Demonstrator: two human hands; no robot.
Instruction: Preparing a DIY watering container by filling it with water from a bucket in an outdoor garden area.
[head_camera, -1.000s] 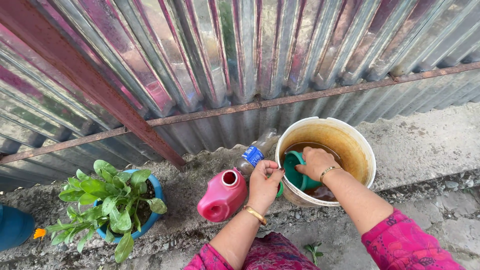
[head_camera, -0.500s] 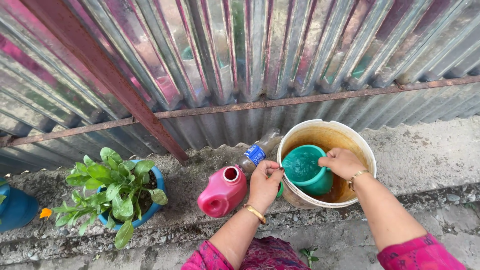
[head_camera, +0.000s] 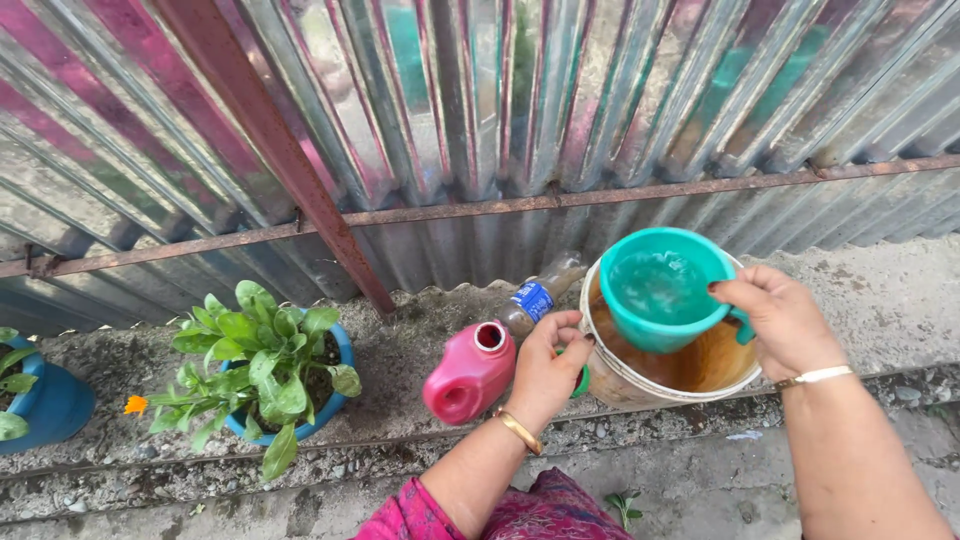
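My right hand (head_camera: 778, 320) holds a teal plastic mug (head_camera: 662, 286) by its handle, lifted above a white bucket (head_camera: 622, 380) with brownish water inside; the mug is full of water. My left hand (head_camera: 547, 368) rests on the bucket's left rim, fingers curled over it beside a green bit of plastic. A pink plastic jug (head_camera: 470, 374) with an open mouth lies tilted on the ground just left of that hand. Behind it, a brown plastic bottle (head_camera: 537, 298) with a blue label lies against the wall.
A corrugated metal wall (head_camera: 500, 120) with a rusty rail and a slanted post stands behind. A blue pot with a leafy green plant (head_camera: 265, 365) sits on the concrete ledge at left, another blue pot (head_camera: 45, 405) with an orange flower at the far left edge.
My right hand has raised the teal mug out of the bucket's water, filled, up above the rim. My left hand has stayed on the rim.
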